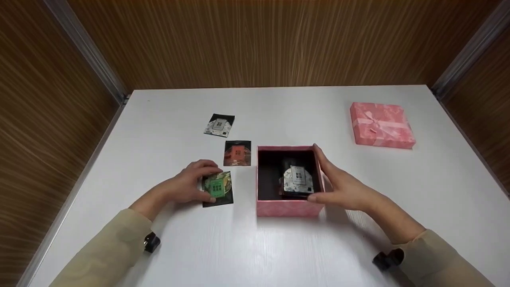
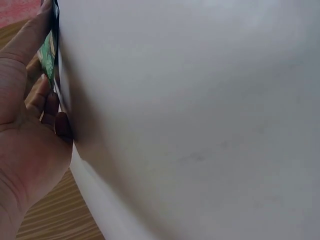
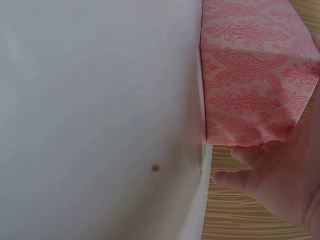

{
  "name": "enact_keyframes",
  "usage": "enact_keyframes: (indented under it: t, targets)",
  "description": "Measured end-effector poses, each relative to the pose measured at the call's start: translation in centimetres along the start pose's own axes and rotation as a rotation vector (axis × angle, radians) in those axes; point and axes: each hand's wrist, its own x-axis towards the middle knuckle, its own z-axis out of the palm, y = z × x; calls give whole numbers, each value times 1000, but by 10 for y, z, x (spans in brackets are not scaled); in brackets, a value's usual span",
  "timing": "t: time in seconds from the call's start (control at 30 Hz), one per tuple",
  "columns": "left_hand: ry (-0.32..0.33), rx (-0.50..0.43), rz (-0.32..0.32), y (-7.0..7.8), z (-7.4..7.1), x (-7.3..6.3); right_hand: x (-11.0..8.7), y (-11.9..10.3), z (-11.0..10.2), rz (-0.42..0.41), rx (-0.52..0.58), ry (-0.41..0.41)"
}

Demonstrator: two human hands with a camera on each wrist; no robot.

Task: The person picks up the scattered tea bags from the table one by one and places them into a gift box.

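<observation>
A green-labelled dark packet (image 1: 217, 188) lies flat on the white table. My left hand (image 1: 190, 183) holds it by its edges, thumb at the near side and fingers curled at the far side; the green print (image 2: 47, 56) shows between them in the left wrist view. My right hand (image 1: 346, 187) grips the right side of an uncovered pink box (image 1: 289, 209), its thumb on the front corner and a finger at the back corner. Inside the box's dark interior, on the right, a white-and-grey packet (image 1: 299, 181) lies on top of dark contents. Patterned pink wall (image 3: 250, 95) fills the right wrist view's upper right.
A red-labelled packet (image 1: 238, 153) lies just left of the box, and a grey-labelled packet (image 1: 219, 124) lies farther back. The pink lid (image 1: 392, 135) with a ribbon bow sits at the back right. Wood-grain panels (image 1: 255, 44) border the table (image 1: 247, 255).
</observation>
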Motion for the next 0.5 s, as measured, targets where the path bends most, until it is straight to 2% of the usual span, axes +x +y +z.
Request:
enact_keyframes:
  t: [0.2,0.5]
  targets:
    - [-6,-3,-13,1,-1,2,-1,0,-1,7,1,3]
    - [-14,-36,-80,2,-2,3,0,1,0,5,9,2]
